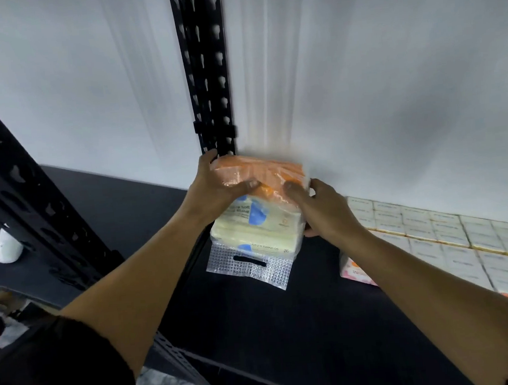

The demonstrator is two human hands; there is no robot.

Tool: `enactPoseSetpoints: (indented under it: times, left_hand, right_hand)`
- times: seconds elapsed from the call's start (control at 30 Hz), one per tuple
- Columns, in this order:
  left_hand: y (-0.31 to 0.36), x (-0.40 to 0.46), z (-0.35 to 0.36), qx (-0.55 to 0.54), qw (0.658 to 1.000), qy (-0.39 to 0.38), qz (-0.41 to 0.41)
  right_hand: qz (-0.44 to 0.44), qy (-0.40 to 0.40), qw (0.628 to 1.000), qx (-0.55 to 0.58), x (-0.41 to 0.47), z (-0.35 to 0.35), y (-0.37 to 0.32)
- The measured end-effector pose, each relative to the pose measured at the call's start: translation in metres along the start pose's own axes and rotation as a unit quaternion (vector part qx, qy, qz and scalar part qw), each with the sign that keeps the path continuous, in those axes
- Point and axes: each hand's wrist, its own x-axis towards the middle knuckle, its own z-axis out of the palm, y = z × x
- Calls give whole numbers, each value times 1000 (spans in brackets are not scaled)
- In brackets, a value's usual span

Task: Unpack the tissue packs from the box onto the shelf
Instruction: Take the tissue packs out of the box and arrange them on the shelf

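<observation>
While the left hand (215,183) and right hand (324,207) are both gripping the orange tissue pack (263,173), it is sitting atop a yellow tissue pack (259,228) on the shelf (257,315) (against the wall); squaring its edges before letting go seems wise.

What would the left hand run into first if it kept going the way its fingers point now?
Probably the black upright post: the left hand grips the orange tissue pack with its fingertips already at the post's base. The white wall lies just behind; depth here is hard to judge.
</observation>
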Motion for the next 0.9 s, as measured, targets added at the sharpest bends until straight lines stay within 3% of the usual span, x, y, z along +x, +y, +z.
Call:
enactPoseSetpoints:
  times: [0.27, 0.6, 0.77, 0.9]
  left_hand:
    - [-14, -6, 12, -87, 994, -44, -47]
    - [-35, 14, 12, 2, 995, 15, -100]
    - [-16, 1, 16, -8, 998, 40, -47]
    - [-17, 9, 20, 112, 993, 28, -6]
  right_hand:
    - [-6, -31, 999, -25, 1, 5, 2]
    - [9, -53, 998, 21, 23, 14, 13]
    - [-10, -4, 1000, 4, 13, 11, 4]
    - [-42, -24, 998, -42, 12, 14, 10]
